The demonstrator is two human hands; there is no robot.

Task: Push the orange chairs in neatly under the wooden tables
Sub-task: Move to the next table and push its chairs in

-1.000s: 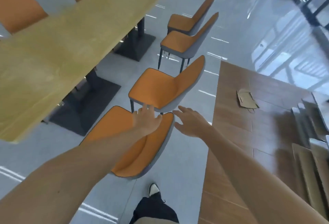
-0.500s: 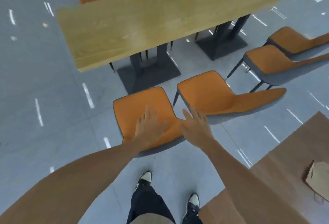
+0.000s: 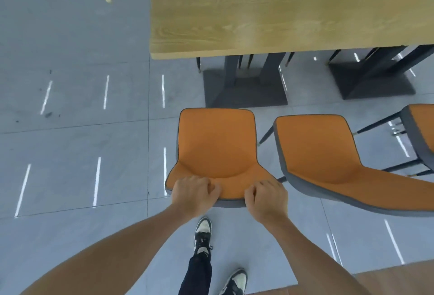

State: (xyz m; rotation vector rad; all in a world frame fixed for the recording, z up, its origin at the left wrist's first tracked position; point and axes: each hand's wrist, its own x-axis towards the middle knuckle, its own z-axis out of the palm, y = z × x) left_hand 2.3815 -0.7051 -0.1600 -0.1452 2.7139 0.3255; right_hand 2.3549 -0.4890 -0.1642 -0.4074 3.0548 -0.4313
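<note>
An orange chair with a grey shell stands directly in front of me, facing the light wooden table. Its seat front is a short gap away from the table's near edge. My left hand and my right hand both grip the top of its backrest, fingers curled over the rim. A second orange chair stands just to the right, also pulled out from the table. A third orange chair shows partly at the right edge.
Two dark pedestal bases, the nearer base and the right base, hold the table up, with thin chair legs behind them. Grey tiled floor spreads to the left. My shoes stand behind the chair. A brown wooden surface lies at bottom right.
My view turned to face the table squarely. Both hands went from flat and open above the backrest to closed around its top edge.
</note>
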